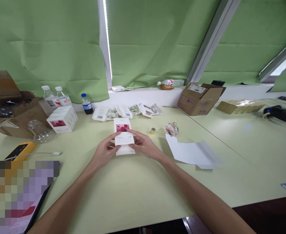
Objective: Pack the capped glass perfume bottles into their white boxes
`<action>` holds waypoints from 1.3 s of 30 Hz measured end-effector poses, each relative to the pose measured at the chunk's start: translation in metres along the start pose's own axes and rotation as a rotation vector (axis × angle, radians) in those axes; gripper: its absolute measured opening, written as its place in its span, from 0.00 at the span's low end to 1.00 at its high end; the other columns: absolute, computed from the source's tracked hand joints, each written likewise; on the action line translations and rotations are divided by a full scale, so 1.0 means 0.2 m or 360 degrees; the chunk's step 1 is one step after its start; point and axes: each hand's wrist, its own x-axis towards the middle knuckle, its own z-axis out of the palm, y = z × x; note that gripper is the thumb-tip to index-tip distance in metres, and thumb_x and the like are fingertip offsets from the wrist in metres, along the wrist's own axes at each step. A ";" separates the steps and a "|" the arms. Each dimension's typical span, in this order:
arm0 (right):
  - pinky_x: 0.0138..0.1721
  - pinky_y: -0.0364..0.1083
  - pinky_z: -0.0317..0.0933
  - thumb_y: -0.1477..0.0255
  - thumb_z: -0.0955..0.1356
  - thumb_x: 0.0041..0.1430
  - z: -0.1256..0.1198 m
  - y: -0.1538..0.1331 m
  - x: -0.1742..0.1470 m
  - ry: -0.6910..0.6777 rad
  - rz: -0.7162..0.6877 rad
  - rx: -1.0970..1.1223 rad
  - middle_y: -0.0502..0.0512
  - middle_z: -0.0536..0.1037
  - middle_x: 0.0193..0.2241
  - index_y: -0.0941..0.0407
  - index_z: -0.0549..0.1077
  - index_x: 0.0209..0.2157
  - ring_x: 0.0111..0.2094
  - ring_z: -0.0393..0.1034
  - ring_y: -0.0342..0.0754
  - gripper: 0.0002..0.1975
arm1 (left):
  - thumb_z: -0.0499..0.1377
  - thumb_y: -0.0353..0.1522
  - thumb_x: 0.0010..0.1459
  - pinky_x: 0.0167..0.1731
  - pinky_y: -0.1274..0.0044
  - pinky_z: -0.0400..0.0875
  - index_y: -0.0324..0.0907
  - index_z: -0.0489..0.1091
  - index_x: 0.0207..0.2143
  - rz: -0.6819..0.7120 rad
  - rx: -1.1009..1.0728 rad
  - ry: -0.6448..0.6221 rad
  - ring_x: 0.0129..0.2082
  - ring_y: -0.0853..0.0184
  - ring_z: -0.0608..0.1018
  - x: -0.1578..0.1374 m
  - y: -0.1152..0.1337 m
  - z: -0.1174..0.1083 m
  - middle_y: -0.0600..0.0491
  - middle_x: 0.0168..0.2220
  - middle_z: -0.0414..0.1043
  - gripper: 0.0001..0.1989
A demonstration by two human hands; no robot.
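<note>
Between both hands is a white paper box [123, 139] with a rose picture on its front; its near end shows a flap. My left hand [106, 148] grips its left edge, thumb low and index finger by the picture. On the opposite edge, my right hand [144, 144] holds it in much the same way. A small gold cap [153, 131] stands to the right of the box. Farther right, a clear glass bottle [172, 129] with flowers inside sits behind an unfolded white paper sheet [194, 152].
Behind the hands lie opened white cartons [100, 113] with glass bottles. At left are stacked rose boxes [62, 121], a glass jar [41, 131], a yellow device [23, 151] and a tablet [39, 208]. A cardboard box [196, 99] and a tape dispenser [281, 113] are at right.
</note>
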 end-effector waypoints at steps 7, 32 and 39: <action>0.37 0.46 0.61 0.76 0.66 0.53 0.01 0.01 0.00 0.0017 -0.0010 -0.0004 0.53 0.75 0.41 0.47 0.58 0.61 0.36 0.67 0.46 0.33 | 0.58 0.36 0.55 0.23 0.80 0.64 0.49 0.59 0.59 0.0013 0.0027 -0.0004 0.31 0.68 0.71 0.01 -0.03 0.01 0.49 0.44 0.71 0.28; 0.45 0.52 0.65 0.78 0.70 0.48 -0.02 -0.05 -0.01 -0.0208 0.0003 0.0112 0.57 0.68 0.52 0.46 0.49 0.63 0.46 0.67 0.50 0.44 | 0.55 0.28 0.50 0.39 0.70 0.71 0.50 0.52 0.63 0.0071 -0.0436 -0.0125 0.43 0.60 0.75 0.00 0.05 -0.03 0.47 0.57 0.63 0.36; 0.49 0.54 0.63 0.71 0.70 0.52 -0.03 -0.05 -0.01 -0.0087 -0.0037 0.0044 0.56 0.70 0.52 0.47 0.55 0.61 0.49 0.66 0.51 0.36 | 0.61 0.36 0.52 0.44 0.65 0.71 0.48 0.55 0.60 0.0111 -0.0267 -0.0137 0.47 0.58 0.73 0.01 0.02 -0.02 0.46 0.58 0.63 0.33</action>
